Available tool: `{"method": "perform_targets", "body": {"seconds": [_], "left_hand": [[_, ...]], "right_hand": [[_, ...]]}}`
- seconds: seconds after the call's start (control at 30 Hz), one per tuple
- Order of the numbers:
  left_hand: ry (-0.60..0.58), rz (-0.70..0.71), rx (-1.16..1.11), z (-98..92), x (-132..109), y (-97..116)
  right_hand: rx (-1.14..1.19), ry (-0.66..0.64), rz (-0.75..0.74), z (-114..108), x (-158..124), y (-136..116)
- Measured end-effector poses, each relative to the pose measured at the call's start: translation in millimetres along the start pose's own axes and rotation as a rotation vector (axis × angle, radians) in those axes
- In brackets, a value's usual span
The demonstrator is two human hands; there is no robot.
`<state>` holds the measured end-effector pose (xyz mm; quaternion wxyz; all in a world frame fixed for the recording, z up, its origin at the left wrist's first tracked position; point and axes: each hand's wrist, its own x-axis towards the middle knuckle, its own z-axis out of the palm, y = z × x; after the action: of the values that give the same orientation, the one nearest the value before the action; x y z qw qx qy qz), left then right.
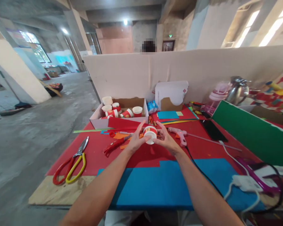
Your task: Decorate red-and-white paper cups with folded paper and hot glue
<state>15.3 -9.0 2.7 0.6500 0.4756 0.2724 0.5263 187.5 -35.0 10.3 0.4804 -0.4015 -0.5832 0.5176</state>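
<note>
A small red and white paper cup is held above the red table covering, tilted so that its pale round end faces me. My left hand grips the cup's left side, thumb at the near end. On its right side, the fingers and thumb of my right hand close around it in the same way. Just right of that hand lies a pink glue gun with its black cord running toward me. To the left of my hands are a red-handled tool and orange paper scraps.
Red and yellow scissors lie at the left. An open box of several cups stands behind. Blue sheets cover the front edge. At the right are a phone, a green panel and a power strip. A white partition rises behind.
</note>
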Motion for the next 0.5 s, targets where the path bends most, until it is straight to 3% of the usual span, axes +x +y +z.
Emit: {"method": "perform_targets", "body": {"seconds": [0.17,0.3,0.5], "left_hand": [[0.07,-0.156,-0.197,-5.7,11,-1],[0.191,-0.301,-0.296,-15.9,19,3],[0.216,-0.238,-0.259,-29.9,21,-1]], "right_hand": [[0.256,0.129,0.096,-4,5,6],[0.542,0.121,0.213,-12,7,5],[0.774,0.128,0.318,-21,5,-4]]}}
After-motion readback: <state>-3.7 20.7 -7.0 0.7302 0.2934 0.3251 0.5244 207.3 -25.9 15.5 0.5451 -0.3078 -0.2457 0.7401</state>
